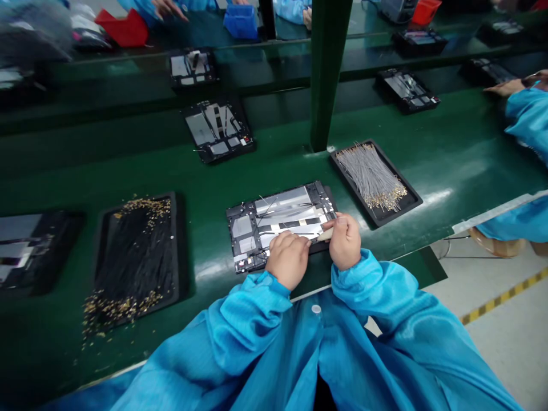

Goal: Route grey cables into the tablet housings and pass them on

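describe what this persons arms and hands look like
The left sleeve and right sleeve are loose, bright blue smock fabric with ribbing, bunched into gathered cuffs at the wrists. The left hand and right hand are bare, no gloves. The matching smock front has a pale round snap button.

1. tablet frame [280, 225] on the bench [449, 137], under the left hand [287, 260] and right hand [343, 241].
2. wire tray [411, 201] just right of the frame.
3. second tray [174, 251] left of it.
4. post [325, 74] behind both.
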A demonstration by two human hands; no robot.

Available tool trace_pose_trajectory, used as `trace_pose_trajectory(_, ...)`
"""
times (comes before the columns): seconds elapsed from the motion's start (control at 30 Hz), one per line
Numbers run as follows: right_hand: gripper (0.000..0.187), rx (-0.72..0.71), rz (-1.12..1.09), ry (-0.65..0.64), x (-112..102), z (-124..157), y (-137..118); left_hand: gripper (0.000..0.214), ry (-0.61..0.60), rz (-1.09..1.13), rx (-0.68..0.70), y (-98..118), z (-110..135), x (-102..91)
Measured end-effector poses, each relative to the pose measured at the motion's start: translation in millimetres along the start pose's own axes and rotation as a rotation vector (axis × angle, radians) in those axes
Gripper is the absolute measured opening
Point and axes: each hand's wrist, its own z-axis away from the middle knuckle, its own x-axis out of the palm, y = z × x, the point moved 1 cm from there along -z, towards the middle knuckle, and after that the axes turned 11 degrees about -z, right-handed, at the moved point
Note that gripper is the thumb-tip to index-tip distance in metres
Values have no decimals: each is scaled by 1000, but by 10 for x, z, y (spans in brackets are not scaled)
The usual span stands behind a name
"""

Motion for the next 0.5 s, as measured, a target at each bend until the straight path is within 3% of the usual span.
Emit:
trace_pose_trajectory(0.3,28,-9,20,-51,-7,-1,-45,23,-4,-2,17,-4,-5,0)
trace_pose_trajectory(0.5,28,-5,3,-12,-2,-6,-29,24,-7,12,23,-11,-8,10)
